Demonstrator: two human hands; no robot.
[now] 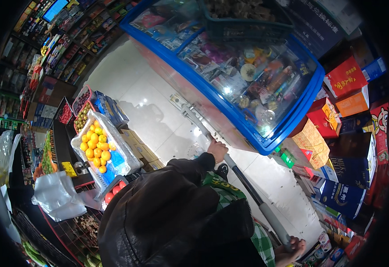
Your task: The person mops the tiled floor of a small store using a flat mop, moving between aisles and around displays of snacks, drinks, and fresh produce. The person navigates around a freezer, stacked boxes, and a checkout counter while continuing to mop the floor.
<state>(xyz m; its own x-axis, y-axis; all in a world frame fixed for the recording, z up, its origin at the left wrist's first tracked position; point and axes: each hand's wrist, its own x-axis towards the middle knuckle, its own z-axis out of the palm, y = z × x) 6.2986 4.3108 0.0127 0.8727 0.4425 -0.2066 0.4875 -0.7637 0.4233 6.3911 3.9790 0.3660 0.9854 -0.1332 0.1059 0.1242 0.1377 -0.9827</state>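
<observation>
My left hand (218, 151) is wrapped around the middle of a long grey and black pole (243, 180). My right hand (293, 249), low in the view, holds the pole's near end with its fingers curled. The pole slants away to a flat-headed floor-cleaning tool's head (185, 107), which lies on the pale tiled floor (132, 80) along the base of a chest freezer. Small dark bits are scattered on the tiles near the head. Part of a dark shoe (222, 171) shows beside my left hand.
The blue-rimmed chest freezer (264, 148) stands ahead, with a dark crate (247, 31) on its glass lid. To the left is a white crate of oranges (96, 143) above stacked cartons (137, 147). Gift boxes and bags (343, 167) crowd the right side.
</observation>
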